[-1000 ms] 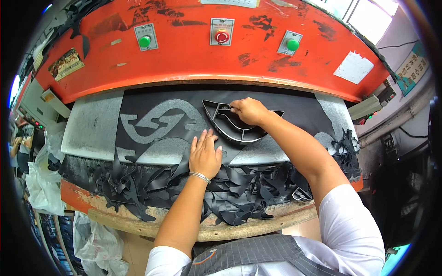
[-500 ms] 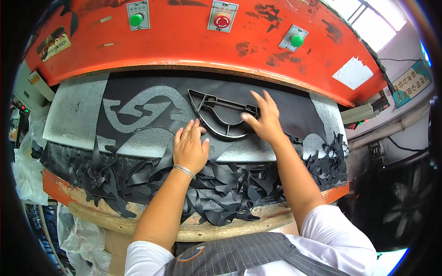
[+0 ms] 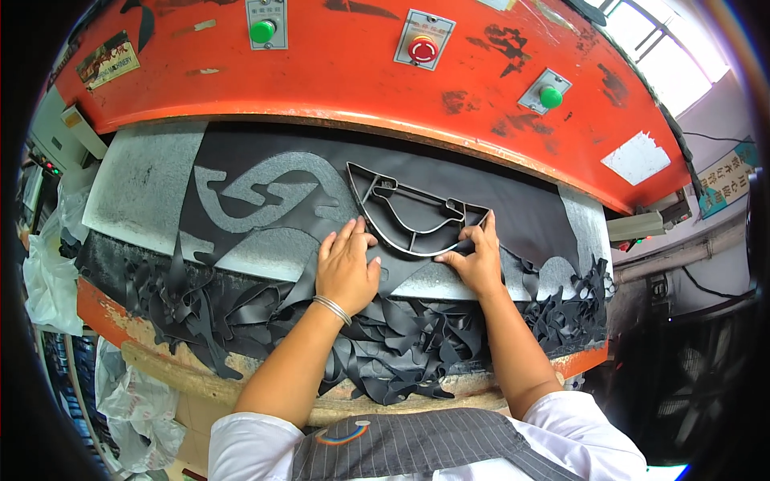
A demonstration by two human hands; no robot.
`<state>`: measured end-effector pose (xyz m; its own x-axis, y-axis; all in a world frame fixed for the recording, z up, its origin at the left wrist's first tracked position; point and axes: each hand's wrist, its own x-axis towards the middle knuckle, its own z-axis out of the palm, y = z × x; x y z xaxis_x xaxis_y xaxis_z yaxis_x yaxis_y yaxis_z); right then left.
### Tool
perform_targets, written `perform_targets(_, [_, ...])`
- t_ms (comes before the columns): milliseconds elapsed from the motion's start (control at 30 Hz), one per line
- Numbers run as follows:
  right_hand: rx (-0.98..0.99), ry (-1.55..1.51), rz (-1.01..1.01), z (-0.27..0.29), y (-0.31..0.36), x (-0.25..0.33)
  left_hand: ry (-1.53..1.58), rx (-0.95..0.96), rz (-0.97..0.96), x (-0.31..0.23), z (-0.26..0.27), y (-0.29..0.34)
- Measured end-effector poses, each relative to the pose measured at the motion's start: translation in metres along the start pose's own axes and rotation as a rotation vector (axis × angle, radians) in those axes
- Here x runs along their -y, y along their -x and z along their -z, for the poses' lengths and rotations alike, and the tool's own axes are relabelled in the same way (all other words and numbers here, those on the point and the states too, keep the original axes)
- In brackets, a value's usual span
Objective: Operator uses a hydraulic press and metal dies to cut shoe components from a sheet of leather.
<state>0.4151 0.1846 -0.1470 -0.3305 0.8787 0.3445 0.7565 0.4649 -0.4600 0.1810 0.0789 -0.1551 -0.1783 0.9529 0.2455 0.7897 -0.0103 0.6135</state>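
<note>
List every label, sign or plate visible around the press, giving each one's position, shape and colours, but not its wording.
Sticker: upper left of the orange press, tilted rectangle, dark with pale print.
White patch: right end of the press, blank tilted rectangle.
Grey plates: three small rectangles on the press front, behind the left green button, red button and right green button.
Wall sign: far right, pale rectangle with teal edge.
</note>
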Motion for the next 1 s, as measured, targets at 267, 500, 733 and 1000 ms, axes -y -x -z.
perform_targets(267, [-0.011, 0.030, 0.012, 0.005, 0.004, -0.002, -0.016, 0.023, -0.031, -0.003, 0.003, 0.001])
perform_targets(500, [-0.102, -0.196, 0.005, 0.044, -0.001, 0.017, 0.315, -0.121, 0.044, 0.016, 0.025, -0.002])
perform_targets(733, [-1.032, -0.378, -0.014, 0.130, -0.052, 0.080, 0.252, -1.059, -0.335, -0.013, 0.175, -0.030])
perform_targets(1000, [-0.888, -0.243, 0.104, 0.153, -0.016, 0.096, -0.153, -0.642, -0.312, -0.036, 0.238, 0.007])
